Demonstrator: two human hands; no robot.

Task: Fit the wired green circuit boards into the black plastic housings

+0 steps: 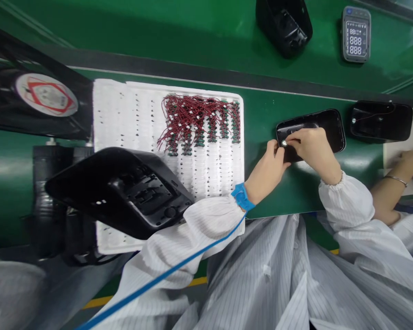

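A black plastic housing [333, 130] lies open side up on the green table. My left hand [266, 172], with a blue wrist strap [242, 197], grips the housing's near left corner. My right hand [315, 149] reaches over the housing, its fingers pinched at a small round silver part [284, 143] by the left end. Fingertips of both hands meet close to that part, and my right hand hides much of the housing's inside. To the left, a white foam tray [137, 165] carries several small green circuit boards with twisted red wires [199, 114].
A larger black housing [124, 192] rests over the tray's near left part. Another black housing [380, 121] with a thin red wire lies right, near a co-worker's arm [392, 188]. A display device [356, 34] and a black shell [284, 27] stand at the back.
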